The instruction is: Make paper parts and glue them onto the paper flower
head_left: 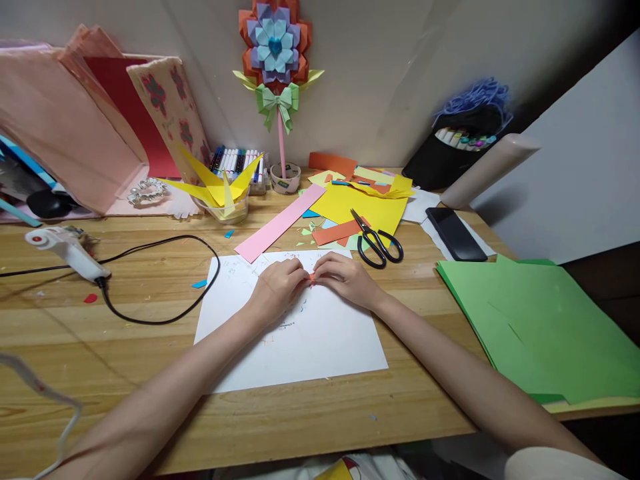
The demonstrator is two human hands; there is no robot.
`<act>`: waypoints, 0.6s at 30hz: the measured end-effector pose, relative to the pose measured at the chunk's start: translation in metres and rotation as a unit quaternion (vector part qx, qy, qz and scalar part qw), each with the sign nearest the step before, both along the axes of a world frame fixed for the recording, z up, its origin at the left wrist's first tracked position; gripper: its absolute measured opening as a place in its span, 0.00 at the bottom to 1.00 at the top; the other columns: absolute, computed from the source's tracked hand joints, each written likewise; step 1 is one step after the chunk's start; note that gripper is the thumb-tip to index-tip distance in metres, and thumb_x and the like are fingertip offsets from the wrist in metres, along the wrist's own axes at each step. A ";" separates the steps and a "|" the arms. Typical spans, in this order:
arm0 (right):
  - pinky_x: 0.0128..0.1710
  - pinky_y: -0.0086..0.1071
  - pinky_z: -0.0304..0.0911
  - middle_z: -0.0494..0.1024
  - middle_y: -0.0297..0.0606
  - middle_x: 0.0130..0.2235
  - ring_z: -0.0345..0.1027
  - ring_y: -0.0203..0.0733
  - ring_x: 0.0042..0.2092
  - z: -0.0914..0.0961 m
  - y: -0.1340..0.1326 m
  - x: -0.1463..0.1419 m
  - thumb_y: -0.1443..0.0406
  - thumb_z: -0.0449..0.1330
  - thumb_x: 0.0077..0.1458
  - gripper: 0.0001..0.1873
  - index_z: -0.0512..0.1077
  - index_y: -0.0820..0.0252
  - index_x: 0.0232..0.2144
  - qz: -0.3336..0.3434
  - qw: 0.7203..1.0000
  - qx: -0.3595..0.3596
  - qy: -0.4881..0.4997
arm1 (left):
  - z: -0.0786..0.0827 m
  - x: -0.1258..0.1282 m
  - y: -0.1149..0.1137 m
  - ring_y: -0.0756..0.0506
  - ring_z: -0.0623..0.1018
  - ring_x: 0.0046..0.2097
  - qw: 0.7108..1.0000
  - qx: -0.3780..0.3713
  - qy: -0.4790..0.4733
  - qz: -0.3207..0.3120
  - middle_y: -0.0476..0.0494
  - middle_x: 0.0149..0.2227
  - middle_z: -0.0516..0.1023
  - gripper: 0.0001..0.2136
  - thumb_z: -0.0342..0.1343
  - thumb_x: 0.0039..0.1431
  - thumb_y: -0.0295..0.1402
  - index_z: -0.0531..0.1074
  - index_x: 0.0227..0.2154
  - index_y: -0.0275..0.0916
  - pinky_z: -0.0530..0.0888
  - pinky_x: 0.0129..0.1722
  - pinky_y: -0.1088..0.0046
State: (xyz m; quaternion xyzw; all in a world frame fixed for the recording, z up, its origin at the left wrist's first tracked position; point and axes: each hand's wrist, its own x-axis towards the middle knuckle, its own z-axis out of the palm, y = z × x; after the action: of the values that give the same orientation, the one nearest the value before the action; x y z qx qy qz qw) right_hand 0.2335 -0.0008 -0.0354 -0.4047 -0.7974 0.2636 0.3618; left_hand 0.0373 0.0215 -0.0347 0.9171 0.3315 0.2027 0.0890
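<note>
Over a white sheet of paper (pixel 295 353) on the wooden table, my left hand (pixel 277 287) and my right hand (pixel 350 277) meet at the fingertips. Both pinch a small piece of orange paper (pixel 313 278), mostly covered by the fingers. Thin marks and tiny coloured scraps lie on the sheet around them. Just beyond the right hand rest scissors with black handles (pixel 375 247), their blades slightly apart. A pink paper strip (pixel 280 223) slants away behind the left hand.
A white glue gun (pixel 70 253) with a looping black cord lies at left. Yellow paper (pixel 360 207) and orange scraps are heaped at the back, near a paper flower (pixel 275 47) on a stand. A phone (pixel 455 233) and green sheets (pixel 545 327) lie at right.
</note>
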 end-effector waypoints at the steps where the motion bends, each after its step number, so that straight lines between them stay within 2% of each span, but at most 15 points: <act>1: 0.41 0.36 0.62 0.72 0.38 0.36 0.66 0.41 0.39 0.000 0.000 0.000 0.65 0.56 0.55 0.05 0.72 0.55 0.31 -0.010 1.000 0.001 -0.006 | 0.001 0.001 -0.001 0.47 0.69 0.33 1.000 -0.003 0.001 0.002 0.44 0.32 0.72 0.11 0.44 0.61 0.31 0.71 0.31 0.39 0.61 0.30 0.72; 6: 0.41 0.37 0.60 0.71 0.37 0.32 0.64 0.41 0.38 0.001 -0.002 0.002 0.65 0.59 0.53 0.03 0.73 0.56 0.29 -0.041 0.999 0.003 -0.029 | 0.004 0.005 -0.007 0.48 0.69 0.33 0.999 -0.022 -0.019 0.034 0.45 0.33 0.71 0.09 0.46 0.60 0.32 0.71 0.31 0.39 0.62 0.33 0.70; 10: 0.40 0.36 0.59 0.70 0.36 0.31 0.63 0.40 0.37 0.001 -0.002 0.001 0.64 0.60 0.52 0.03 0.73 0.56 0.28 -0.070 0.997 -0.029 -0.018 | 0.006 0.006 -0.009 0.48 0.70 0.32 0.993 -0.061 -0.070 0.076 0.47 0.32 0.71 0.06 0.52 0.56 0.34 0.72 0.29 0.40 0.62 0.36 0.68; 14: 0.39 0.35 0.58 0.70 0.35 0.30 0.62 0.40 0.37 0.000 0.000 -0.002 0.63 0.59 0.52 0.05 0.71 0.58 0.26 -0.085 0.994 -0.053 -0.035 | 0.006 0.007 -0.008 0.50 0.69 0.29 0.980 -0.136 -0.107 0.102 0.48 0.29 0.70 0.07 0.54 0.54 0.36 0.73 0.26 0.40 0.64 0.34 0.69; 18: 0.38 0.34 0.58 0.69 0.36 0.31 0.61 0.40 0.37 0.000 0.002 -0.004 0.63 0.59 0.53 0.07 0.69 0.59 0.25 -0.091 0.992 -0.066 -0.053 | 0.006 0.011 -0.007 0.47 0.70 0.34 0.970 -0.162 -0.125 0.129 0.46 0.32 0.69 0.07 0.54 0.53 0.36 0.73 0.26 0.40 0.66 0.33 0.70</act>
State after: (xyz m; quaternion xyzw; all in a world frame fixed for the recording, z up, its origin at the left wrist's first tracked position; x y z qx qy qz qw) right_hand 0.2293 0.0011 -0.0357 -0.5120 -0.7562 0.2601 0.3136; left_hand 0.0480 0.0144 -0.0290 0.8075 0.4613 0.2694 0.2503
